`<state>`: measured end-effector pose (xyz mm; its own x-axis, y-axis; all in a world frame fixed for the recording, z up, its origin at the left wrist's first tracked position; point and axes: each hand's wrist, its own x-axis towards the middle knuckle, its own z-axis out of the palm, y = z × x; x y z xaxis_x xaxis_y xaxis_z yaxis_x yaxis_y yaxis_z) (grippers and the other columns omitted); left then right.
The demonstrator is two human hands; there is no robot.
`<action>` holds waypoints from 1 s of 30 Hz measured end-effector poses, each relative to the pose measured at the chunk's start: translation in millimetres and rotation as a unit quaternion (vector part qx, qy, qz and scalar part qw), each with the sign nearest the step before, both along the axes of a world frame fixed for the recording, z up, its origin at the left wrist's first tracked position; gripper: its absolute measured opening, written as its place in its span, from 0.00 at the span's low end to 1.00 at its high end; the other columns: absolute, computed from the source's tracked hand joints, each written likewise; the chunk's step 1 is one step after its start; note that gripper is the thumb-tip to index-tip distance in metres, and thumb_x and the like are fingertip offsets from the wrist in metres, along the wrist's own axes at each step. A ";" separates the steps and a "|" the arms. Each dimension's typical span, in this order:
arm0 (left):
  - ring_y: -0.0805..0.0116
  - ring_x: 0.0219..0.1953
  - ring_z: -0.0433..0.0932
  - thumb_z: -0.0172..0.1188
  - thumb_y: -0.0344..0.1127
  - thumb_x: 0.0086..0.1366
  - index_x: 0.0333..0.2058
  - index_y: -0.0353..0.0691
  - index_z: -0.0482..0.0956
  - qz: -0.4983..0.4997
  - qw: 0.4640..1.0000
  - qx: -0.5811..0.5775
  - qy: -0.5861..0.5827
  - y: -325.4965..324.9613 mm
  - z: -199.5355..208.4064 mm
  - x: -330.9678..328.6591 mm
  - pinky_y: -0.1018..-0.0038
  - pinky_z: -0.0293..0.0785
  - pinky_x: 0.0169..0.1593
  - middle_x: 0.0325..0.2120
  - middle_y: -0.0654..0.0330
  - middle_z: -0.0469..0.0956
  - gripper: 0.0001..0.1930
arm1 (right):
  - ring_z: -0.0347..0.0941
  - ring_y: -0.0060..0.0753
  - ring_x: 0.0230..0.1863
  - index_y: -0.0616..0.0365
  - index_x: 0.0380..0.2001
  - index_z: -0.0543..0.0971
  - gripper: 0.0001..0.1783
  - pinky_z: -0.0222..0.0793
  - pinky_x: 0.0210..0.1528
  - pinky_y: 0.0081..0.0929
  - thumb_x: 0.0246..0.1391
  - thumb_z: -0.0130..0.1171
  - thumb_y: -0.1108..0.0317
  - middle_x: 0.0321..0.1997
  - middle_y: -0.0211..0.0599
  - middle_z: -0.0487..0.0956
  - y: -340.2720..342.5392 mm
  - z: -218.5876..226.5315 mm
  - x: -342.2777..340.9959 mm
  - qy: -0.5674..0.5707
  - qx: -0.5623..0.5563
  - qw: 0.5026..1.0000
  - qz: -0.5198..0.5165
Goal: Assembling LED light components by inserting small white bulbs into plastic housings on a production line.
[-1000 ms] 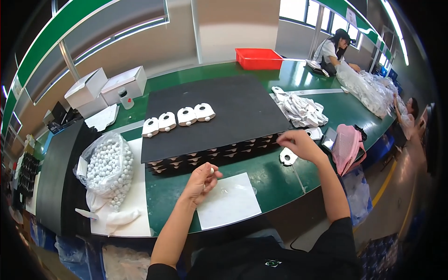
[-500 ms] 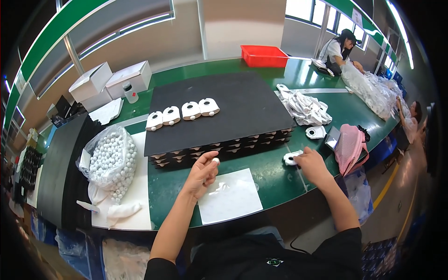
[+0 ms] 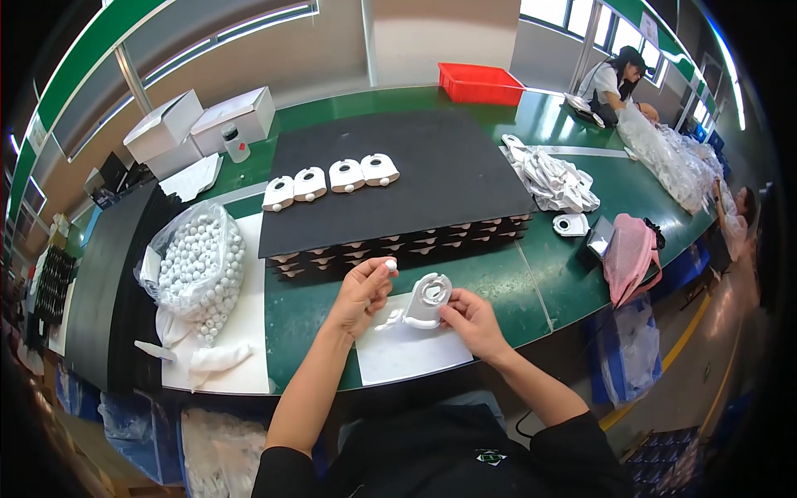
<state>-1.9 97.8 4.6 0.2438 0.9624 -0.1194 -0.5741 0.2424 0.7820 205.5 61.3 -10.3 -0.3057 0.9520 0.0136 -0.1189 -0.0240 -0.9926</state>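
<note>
Between the thumb and fingers of my left hand (image 3: 364,297) is a small white ball (image 3: 391,266). My right hand (image 3: 476,324) grips a white plastic housing (image 3: 427,300) by its side, with its round ring opening at the top. Both hands are over a white sheet (image 3: 407,359) near the front edge, the ball and the housing apart. Beyond them, a black board (image 3: 398,158) tops a stack of boards with white parts between the layers. Several finished-looking white housings (image 3: 346,175) with balls stand in a row on it.
At left lies a clear bag of white balls (image 3: 199,261). A pile of white housings (image 3: 552,178), a single housing (image 3: 570,225) and a pink mesh bag (image 3: 628,259) are at right. Farther back stand a red bin (image 3: 480,85), white boxes (image 3: 232,116) and a seated person (image 3: 613,83).
My right hand has come left from the table's right side, carrying the housing up beside my left hand. My left hand still pinches the ball. The view has shifted slightly.
</note>
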 end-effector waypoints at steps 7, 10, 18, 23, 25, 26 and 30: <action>0.86 0.17 0.56 0.60 0.33 0.56 0.37 0.40 0.74 -0.001 1.000 0.006 0.013 -0.3 0.3 -0.7 0.89 0.48 0.16 0.27 0.67 0.73 0.10 | 0.71 0.23 0.32 0.64 0.36 0.71 0.08 0.66 0.35 0.19 0.50 0.52 0.76 0.30 0.36 0.75 -0.8 -7.5 -13.8 -0.155 0.131 0.979 -0.026; 0.86 0.17 0.56 0.60 0.32 0.56 0.38 0.40 0.74 0.000 1.000 0.009 0.012 -0.5 0.0 -0.6 0.89 0.48 0.16 0.28 0.67 0.73 0.10 | 0.70 0.28 0.28 0.63 0.35 0.71 0.08 0.65 0.31 0.21 0.49 0.53 0.76 0.27 0.39 0.73 -2.8 -5.7 -16.5 -0.198 0.182 0.962 -0.046; 0.86 0.17 0.56 0.59 0.30 0.56 0.38 0.40 0.74 -0.008 1.000 0.014 0.009 -1.0 1.2 -1.3 0.89 0.48 0.16 0.30 0.66 0.74 0.11 | 0.70 0.28 0.29 0.63 0.35 0.71 0.07 0.65 0.33 0.21 0.50 0.51 0.77 0.29 0.38 0.72 -3.0 -6.9 -14.2 -0.155 0.165 0.971 -0.072; 0.85 0.18 0.58 0.57 0.29 0.57 0.42 0.40 0.73 -0.018 1.000 0.017 0.003 -0.2 2.0 -0.7 0.90 0.49 0.16 0.32 0.64 0.74 0.13 | 0.67 0.32 0.26 0.63 0.33 0.70 0.07 0.63 0.29 0.24 0.48 0.52 0.78 0.27 0.38 0.70 -7.0 -1.0 -19.7 -0.243 0.312 0.916 -0.062; 0.86 0.19 0.58 0.58 0.29 0.56 0.42 0.40 0.73 -0.021 1.000 0.018 0.008 0.1 1.6 -1.2 0.90 0.49 0.17 0.32 0.65 0.75 0.13 | 0.68 0.33 0.28 0.63 0.34 0.70 0.07 0.64 0.31 0.25 0.48 0.52 0.78 0.28 0.39 0.71 -8.6 2.5 -22.2 -0.247 0.297 0.921 -0.052; 0.86 0.19 0.58 0.59 0.30 0.56 0.42 0.40 0.73 -0.025 0.999 0.018 0.012 0.1 1.4 -1.1 0.90 0.49 0.18 0.32 0.66 0.75 0.14 | 0.69 0.35 0.31 0.63 0.34 0.70 0.08 0.64 0.32 0.26 0.47 0.52 0.78 0.29 0.41 0.71 -8.9 3.3 -22.5 -0.251 0.282 0.925 -0.041; 0.86 0.20 0.59 0.59 0.30 0.55 0.41 0.40 0.73 -0.028 0.999 0.017 0.034 -2.6 4.3 1.8 0.89 0.49 0.18 0.31 0.67 0.75 0.14 | 0.69 0.24 0.33 0.60 0.37 0.69 0.07 0.65 0.32 0.21 0.53 0.51 0.75 0.33 0.34 0.73 -1.8 -5.9 -13.2 -0.173 0.125 0.977 -0.008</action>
<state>-0.1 95.2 8.9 0.2896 0.9514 -0.1045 -0.5064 0.2449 0.8268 192.3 59.4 -16.3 -0.3181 0.9371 0.1440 0.2266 0.2226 -0.9482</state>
